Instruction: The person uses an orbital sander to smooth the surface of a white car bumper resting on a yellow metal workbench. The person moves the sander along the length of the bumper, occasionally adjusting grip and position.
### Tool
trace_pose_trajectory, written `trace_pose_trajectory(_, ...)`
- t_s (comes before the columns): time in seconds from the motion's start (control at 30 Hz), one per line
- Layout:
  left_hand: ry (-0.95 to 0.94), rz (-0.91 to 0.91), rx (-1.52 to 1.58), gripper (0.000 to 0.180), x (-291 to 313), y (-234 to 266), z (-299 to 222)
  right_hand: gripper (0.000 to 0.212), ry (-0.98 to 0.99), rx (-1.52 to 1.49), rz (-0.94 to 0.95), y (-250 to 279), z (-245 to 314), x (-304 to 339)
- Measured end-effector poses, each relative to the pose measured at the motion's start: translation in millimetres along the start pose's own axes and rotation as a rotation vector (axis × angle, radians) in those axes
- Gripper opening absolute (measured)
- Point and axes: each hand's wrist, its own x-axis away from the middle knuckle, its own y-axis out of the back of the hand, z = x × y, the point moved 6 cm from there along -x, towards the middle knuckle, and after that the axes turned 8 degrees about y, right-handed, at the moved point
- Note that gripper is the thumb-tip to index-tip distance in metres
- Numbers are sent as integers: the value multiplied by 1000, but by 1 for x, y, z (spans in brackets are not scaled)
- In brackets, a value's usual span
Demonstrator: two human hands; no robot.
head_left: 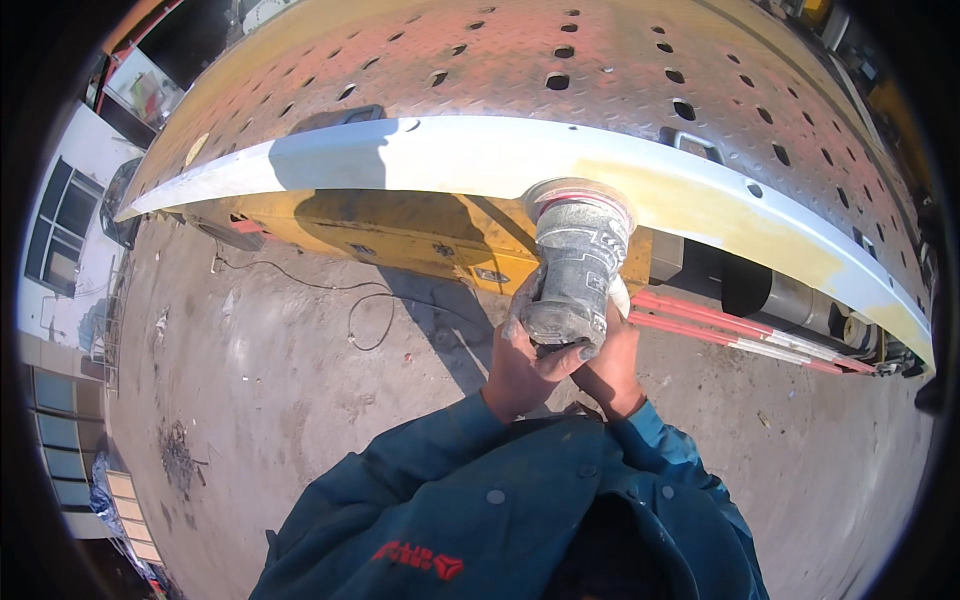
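A dusty grey disc sander [578, 270] is gripped in both my hands in front of me. My left hand [522, 368] wraps the left side of its rear end, with the thumb across the back. On the other side, my right hand [614, 368] is closed round it, its fingers partly hidden by the tool body. The round pad at the sander's far end meets the pale rail [455, 155] along the edge of a flatbed. White covers the rail's left part, while yellowish patches show to the right of the pad.
Beyond the rail lies a rusty metal deck [510, 75] with rows of holes. Under it are a yellow box [410, 235] and red-and-white poles [735, 338]. A dark cable [375, 287] loops over the concrete floor [270, 400] at left. A white building [75, 215] stands far left.
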Motion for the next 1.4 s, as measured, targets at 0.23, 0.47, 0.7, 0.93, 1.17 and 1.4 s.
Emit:
trace_pose_trajectory(0.23,7,9,-101,110,-6,6,-23,64,85,-22,-42,6,25,-18)
trace_pose_trajectory(0.47,29,42,40,113,-10,6,-34,64,11,-56,-19,9,33,-25)
trace_pose_trajectory(0.7,130,87,-50,117,-9,16,-9,66,-136,-62,65,1,15,-8)
trace_pose_trajectory(0.93,96,116,11,118,-12,11,-30,72,-144,-97,76,4,17,-13)
trace_pose_trajectory(1.17,60,104,-14,116,-9,8,-26,72,-150,-68,54,9,21,-13)
trace_pose_trajectory(1.4,63,83,-32,112,-11,9,-25,69,-46,-28,56,12,26,-18)
